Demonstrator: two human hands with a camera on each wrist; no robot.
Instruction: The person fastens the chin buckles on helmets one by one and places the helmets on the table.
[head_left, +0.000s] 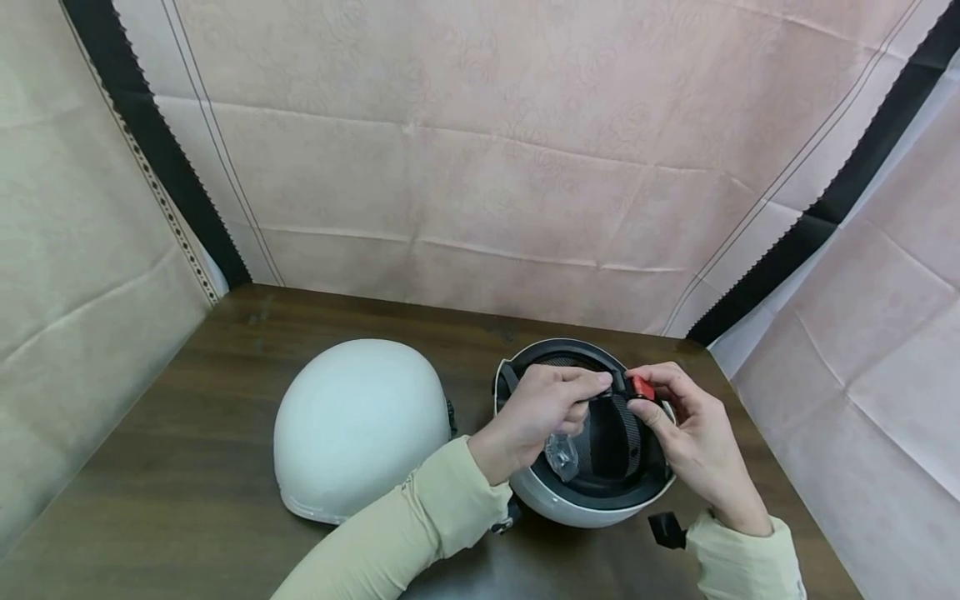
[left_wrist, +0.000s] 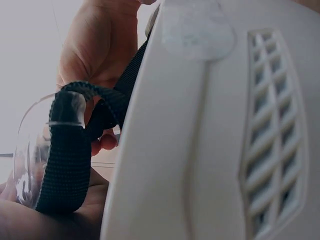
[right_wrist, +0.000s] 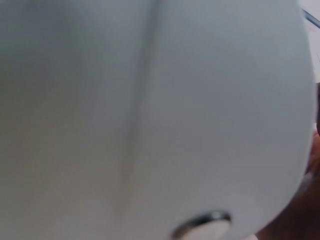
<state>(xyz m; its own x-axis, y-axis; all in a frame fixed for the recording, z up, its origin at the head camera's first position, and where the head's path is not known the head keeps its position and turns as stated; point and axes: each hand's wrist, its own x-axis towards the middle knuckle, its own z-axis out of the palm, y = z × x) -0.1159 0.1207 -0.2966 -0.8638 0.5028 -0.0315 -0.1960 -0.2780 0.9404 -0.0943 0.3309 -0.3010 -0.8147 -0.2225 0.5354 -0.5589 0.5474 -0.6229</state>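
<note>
A white helmet [head_left: 585, 515] lies upside down on the table, its black lining [head_left: 592, 446] facing up. Over its opening, my left hand [head_left: 536, 408] pinches the black chin strap [head_left: 617, 383] between thumb and fingers. My right hand [head_left: 693, 425] grips the red buckle [head_left: 642, 387] on the strap's other side; the two parts meet or nearly meet, I cannot tell which. A clear plastic piece [head_left: 562, 456] hangs below my left hand. In the left wrist view, black webbing [left_wrist: 65, 165] loops beside the vented shell [left_wrist: 170, 150]. Blurred white shell [right_wrist: 200, 115] fills most of the right wrist view.
A second white helmet [head_left: 360, 425] stands dome up at the left, close to my left forearm. Under both is a brown wooden table [head_left: 187, 467]. Pale cloth walls [head_left: 450, 167] enclose the back and sides.
</note>
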